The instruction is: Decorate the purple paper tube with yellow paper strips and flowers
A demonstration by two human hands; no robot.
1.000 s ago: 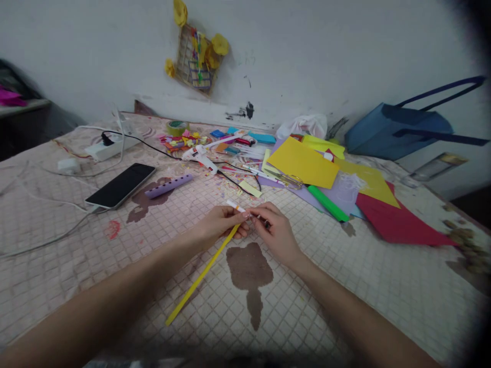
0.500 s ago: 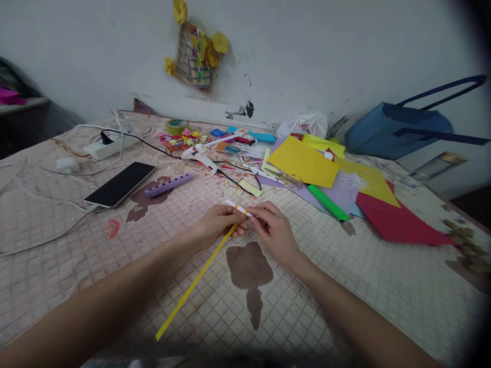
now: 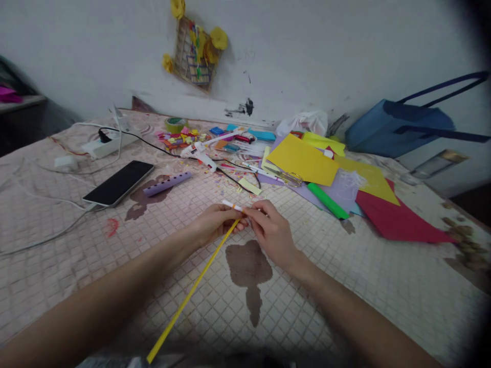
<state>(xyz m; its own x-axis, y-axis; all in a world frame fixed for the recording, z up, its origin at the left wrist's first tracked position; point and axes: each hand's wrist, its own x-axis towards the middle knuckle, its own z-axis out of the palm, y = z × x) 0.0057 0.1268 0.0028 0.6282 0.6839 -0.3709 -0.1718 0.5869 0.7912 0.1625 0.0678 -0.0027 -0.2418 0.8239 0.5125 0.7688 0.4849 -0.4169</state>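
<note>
1. The left hand (image 3: 217, 224) is curled nearly closed around the upper end of a long yellow paper strip (image 3: 187, 291), and the fingers wrap a thin white stick (image 3: 232, 205) with orange marks where it meets the strip.
2. The right hand (image 3: 272, 230) is partly closed, with its fingertips (image 3: 251, 211) pinching the far end of the stick, right beside the left hand. Exactly how the strip and stick join is hidden by the fingers.
3. The yellow paper strip runs from the hands toward the near edge of the view, slanting left and hanging above a checked, quilted cover (image 3: 345, 291). A brown stain (image 3: 247, 271) lies just right of it.
4. To the left lie a black smartphone (image 3: 118, 183) and a perforated purple strip (image 3: 168, 184), with a white power strip (image 3: 103, 145) farther back.
5. Far ahead are a white hot glue gun (image 3: 199, 156) and a roll of tape (image 3: 176, 124).
6. To the right, a yellow card (image 3: 301, 161), a red card (image 3: 395, 222), a green strip (image 3: 327, 200) and scissors (image 3: 289, 178) lie in a loose pile, with a blue bag (image 3: 399, 122) beyond.
</note>
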